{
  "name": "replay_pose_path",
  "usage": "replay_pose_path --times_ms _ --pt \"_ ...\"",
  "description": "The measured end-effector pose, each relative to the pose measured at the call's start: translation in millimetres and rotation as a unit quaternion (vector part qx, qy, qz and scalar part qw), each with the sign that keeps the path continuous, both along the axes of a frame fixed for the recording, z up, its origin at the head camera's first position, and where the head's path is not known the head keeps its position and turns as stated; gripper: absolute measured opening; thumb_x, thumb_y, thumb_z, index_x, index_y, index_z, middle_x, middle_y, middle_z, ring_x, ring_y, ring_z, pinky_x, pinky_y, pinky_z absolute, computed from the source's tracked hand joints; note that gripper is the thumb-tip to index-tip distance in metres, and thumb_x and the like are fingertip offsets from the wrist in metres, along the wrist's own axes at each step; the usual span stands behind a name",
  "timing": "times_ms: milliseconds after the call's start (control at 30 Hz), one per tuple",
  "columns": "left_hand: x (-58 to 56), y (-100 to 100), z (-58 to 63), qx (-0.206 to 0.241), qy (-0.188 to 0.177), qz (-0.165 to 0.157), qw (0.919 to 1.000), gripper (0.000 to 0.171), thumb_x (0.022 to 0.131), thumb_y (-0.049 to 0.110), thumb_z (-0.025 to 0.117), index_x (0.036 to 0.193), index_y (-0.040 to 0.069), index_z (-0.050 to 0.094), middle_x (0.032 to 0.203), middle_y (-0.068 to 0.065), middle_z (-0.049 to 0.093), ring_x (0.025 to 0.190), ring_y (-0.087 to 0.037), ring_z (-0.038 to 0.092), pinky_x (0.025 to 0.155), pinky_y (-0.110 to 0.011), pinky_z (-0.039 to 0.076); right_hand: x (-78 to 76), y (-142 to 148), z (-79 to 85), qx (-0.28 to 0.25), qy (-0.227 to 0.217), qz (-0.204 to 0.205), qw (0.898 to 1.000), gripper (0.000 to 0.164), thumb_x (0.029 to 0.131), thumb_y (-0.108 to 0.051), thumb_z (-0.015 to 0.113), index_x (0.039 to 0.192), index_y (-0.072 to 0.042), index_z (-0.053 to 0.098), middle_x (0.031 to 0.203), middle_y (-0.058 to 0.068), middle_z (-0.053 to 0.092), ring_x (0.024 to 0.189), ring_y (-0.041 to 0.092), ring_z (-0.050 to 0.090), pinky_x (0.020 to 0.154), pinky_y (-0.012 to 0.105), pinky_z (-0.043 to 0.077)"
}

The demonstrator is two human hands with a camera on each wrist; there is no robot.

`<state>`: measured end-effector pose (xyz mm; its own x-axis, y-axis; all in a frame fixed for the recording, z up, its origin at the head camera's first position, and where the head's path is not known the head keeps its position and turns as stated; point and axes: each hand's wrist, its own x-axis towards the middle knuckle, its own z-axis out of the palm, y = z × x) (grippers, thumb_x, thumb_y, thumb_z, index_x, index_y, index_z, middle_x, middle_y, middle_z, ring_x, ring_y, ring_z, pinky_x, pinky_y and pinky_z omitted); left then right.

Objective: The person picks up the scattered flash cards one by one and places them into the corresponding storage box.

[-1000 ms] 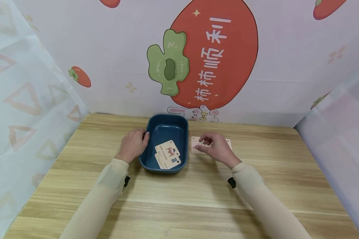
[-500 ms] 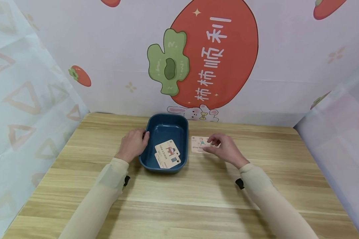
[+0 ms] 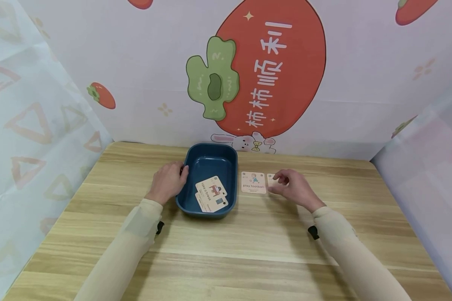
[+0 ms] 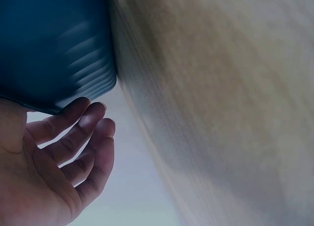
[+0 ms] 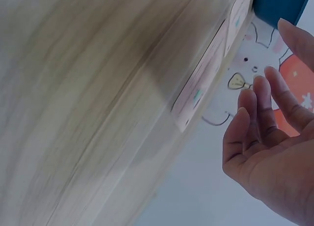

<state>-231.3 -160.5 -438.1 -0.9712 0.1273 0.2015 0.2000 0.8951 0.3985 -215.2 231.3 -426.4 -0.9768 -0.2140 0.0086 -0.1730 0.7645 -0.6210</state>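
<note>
My left hand point(image 3: 167, 182) holds the left rim of a dark blue plastic tray point(image 3: 234, 167). In the left wrist view the thumb lies over the rim, and a forefinger point(image 4: 73, 113) is at the outer wall. Two cream cards overlap inside the tray; the upper card point(image 3: 210, 190) reads "take a break". To the tray's right lies a "play football" card point(image 3: 253, 188). Another picture card point(image 3: 272, 179) is beside it, mostly hidden under my right hand point(image 3: 294, 188). In the right wrist view, the right hand's loosely bent fingers point(image 5: 265, 96) hold nothing above that card.
The wood-grain table point(image 3: 226, 259) runs back to a printed cloth backdrop point(image 3: 150, 62) with a large persimmon drawing. Pale cloth sides point(image 3: 41, 146) stand at the left and right.
My right hand has moved to the right over the row of cards, uncovering the "play football" card. The left hand and the tray have stayed put.
</note>
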Motion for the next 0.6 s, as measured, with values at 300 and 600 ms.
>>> replay_pose_path --times_ms 300,600 --pt "1.1 0.7 1.1 -0.003 -0.003 0.0 1.0 0.036 0.107 0.028 0.049 0.106 -0.002 0.069 0.094 -0.017 0.069 0.078 -0.031 0.063 0.063 -0.045 0.052 -7.5 22.8 -6.1 0.035 -0.004 0.007 0.999 0.049 0.079 -0.026 0.089 0.113 0.002 0.068 0.098 0.014 0.063 0.09 0.029 0.054 0.079 0.041 0.045" --pt "1.2 0.7 2.1 -0.002 -0.009 0.002 1.0 0.038 0.107 0.029 0.048 0.109 -0.002 0.069 0.099 -0.018 0.07 0.081 -0.032 0.064 0.066 -0.046 0.053 -12.5 40.6 -8.7 0.057 -0.028 0.005 0.998 0.064 0.077 -0.03 0.09 0.123 0.005 0.062 0.111 0.02 0.059 0.099 0.033 0.052 0.088 0.048 0.044"
